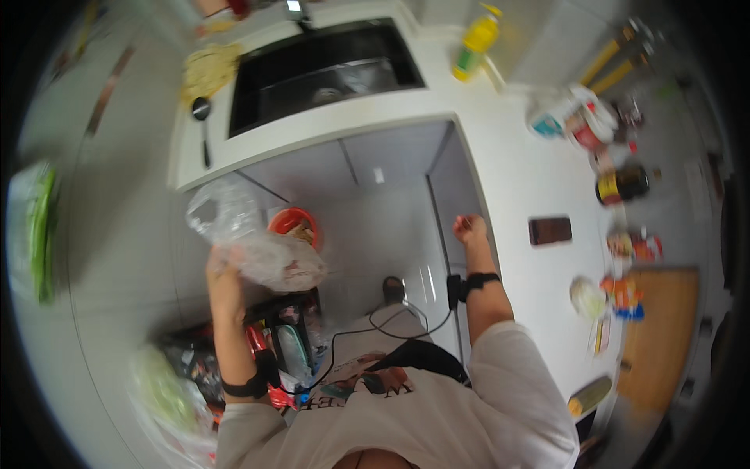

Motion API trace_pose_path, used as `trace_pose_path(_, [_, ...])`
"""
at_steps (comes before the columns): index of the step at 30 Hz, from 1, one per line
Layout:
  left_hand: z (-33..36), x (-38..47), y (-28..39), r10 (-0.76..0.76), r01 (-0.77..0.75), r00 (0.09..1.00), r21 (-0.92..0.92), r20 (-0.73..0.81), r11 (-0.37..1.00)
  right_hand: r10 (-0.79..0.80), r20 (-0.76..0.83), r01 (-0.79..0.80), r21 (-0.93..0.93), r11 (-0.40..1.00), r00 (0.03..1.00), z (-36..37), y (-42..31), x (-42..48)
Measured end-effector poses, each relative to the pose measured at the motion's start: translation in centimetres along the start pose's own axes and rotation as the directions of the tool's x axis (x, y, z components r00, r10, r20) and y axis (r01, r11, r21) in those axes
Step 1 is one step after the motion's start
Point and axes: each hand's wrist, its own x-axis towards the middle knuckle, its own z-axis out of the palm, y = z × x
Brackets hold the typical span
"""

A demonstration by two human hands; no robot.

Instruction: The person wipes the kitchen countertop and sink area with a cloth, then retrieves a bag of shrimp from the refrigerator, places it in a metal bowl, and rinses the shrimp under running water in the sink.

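My left hand (227, 264) grips a clear plastic bag (281, 258) that holds something pale and reddish, too blurred to name. The bag's loose top (220, 208) puffs out beyond my fingers. Just past the bag, an orange-red bucket (285, 218) with some brownish scraps in it stands on the floor, partly covered by the bag. My right hand (470, 228) hangs beside the edge of the white countertop (510, 176), its fingers curled in and no object visible in them.
A black sink (328, 76) is set in the counter ahead, a ladle (203, 126) left of it. Yellow pump bottle (476, 47), phone (549, 231), dark bottle (624, 184) and cutting board (662, 334) are right. A bagged vegetable (167, 393) lies lower left. A cable (351, 334) joins my armbands.
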Motion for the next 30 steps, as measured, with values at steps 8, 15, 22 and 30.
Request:
trace_pose_path(8, [1.0, 3.2, -3.3, -0.068, 0.069, 0.984, 0.000, 0.165, 0.998, 0.037, -0.327, 0.111, 0.422, 0.900, 0.944, -10.8, 5.7, -0.1])
trace_pose_path(15, [4.6, 3.7, -7.7, -0.077, 0.032, 0.874, 0.101, 0.479, 0.994, -0.067, -0.438, 0.382, 0.688, 0.616, 0.897, -32.0, 11.0, -9.5])
trace_pose_path(22, [8.6, -0.6, -10.7, -0.135, 0.065, 0.770, 0.135, 0.624, 0.989, 0.014, -0.719, 0.664, 0.649, 0.370, 0.695, -47.0, 13.8, -17.5])
trace_pose_path(30, [10.6, -7.3, -12.2, -0.141, 0.041, 0.696, 0.158, 0.704, 0.987, -0.136, -0.731, 0.737, 0.675, -0.008, 0.668, -53.3, 12.7, -21.1])
